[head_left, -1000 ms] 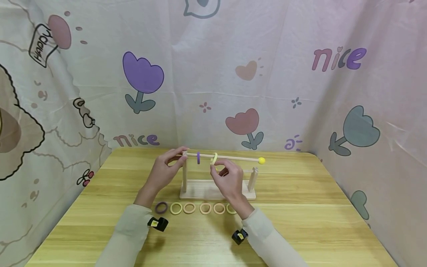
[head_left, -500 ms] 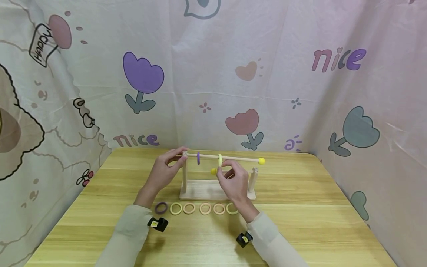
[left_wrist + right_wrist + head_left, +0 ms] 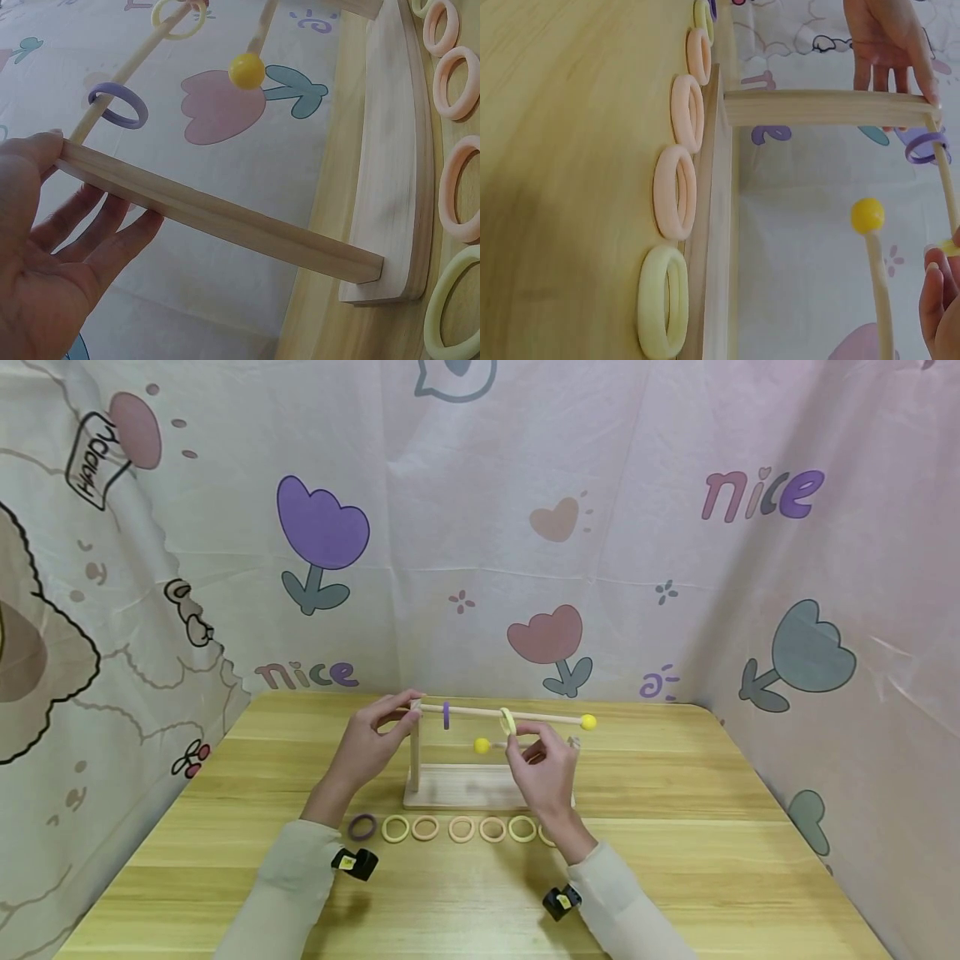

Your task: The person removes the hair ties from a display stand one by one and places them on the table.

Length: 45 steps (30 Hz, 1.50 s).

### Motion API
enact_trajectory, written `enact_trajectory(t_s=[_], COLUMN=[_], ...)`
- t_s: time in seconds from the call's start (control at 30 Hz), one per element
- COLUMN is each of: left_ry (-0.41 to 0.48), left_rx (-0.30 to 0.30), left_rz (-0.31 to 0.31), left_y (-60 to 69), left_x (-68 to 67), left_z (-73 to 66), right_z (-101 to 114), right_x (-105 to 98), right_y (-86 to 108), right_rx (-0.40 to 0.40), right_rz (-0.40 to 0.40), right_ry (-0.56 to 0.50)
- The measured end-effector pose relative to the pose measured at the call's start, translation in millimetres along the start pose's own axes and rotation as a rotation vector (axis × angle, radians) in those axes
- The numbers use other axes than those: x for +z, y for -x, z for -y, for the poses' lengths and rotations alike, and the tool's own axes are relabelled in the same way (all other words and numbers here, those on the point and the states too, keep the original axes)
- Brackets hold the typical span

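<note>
My left hand [image 3: 366,742] grips the top of the left post [image 3: 217,214] of a wooden stand, its thumb by the joint and its fingers below the post in the left wrist view. From that post a thin upper rod [image 3: 476,712] runs right to a yellow ball [image 3: 588,722]. A purple ring [image 3: 446,716] hangs on the rod close to the left hand. My right hand [image 3: 546,770] pinches a pale yellow ring [image 3: 512,723], which is around the rod farther right. A lower rod's yellow ball [image 3: 247,71] points left, beneath the upper rod.
The stand's base [image 3: 453,787] rests on the wooden table [image 3: 675,860]. In front of it lies a row of several loose rings, among them a dark purple ring [image 3: 351,830], a peach ring [image 3: 662,193] and a pale yellow ring [image 3: 653,300]. A patterned cloth [image 3: 637,552] hangs behind.
My right hand has moved the pale yellow ring rightward along the upper rod. The lower yellow ball and another loose ring have come into sight. The left hand stays still.
</note>
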<state>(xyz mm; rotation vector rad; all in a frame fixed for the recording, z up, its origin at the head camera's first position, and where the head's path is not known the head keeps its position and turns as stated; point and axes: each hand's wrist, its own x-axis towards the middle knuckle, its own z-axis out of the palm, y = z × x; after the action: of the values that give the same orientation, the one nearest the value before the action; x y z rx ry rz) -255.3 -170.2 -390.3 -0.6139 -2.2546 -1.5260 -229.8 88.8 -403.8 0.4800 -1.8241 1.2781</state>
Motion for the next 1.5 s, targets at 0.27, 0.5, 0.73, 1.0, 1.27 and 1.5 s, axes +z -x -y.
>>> enact_trajectory(t_s=[0.27,0.5,0.73,1.0,1.27,1.5], left_ry=[0.002,-0.004,-0.008,-0.017,-0.013,-0.003], left_rx=[0.002,-0.001,-0.010,0.008,0.000,-0.010], left_rz=[0.000,-0.002,0.001,-0.003,0.000,0.008], left_y=[-0.2,-0.5,-0.1,-0.5,-0.3,-0.2], left_x=[0.1,0.4,0.1,-0.4,-0.4,-0.7], left_z=[0.2,0.8,0.6,1.4,0.2,-0.5], right_z=[5,0,-6,-11,-16,-19], right_x=[-12,-22,-31,-41,-48,-54], right_y=[-4.9,-5.8,-6.8,-8.3,-9.9,-9.6], right_rx=[0.000,0.033,0.048,0.060,0.060,0.078], right_rz=[-0.036,-0.048,-0.068,-0.091,-0.106,-0.113], right_ry=[0.006,0.005,0.012,0.024,0.022,0.028])
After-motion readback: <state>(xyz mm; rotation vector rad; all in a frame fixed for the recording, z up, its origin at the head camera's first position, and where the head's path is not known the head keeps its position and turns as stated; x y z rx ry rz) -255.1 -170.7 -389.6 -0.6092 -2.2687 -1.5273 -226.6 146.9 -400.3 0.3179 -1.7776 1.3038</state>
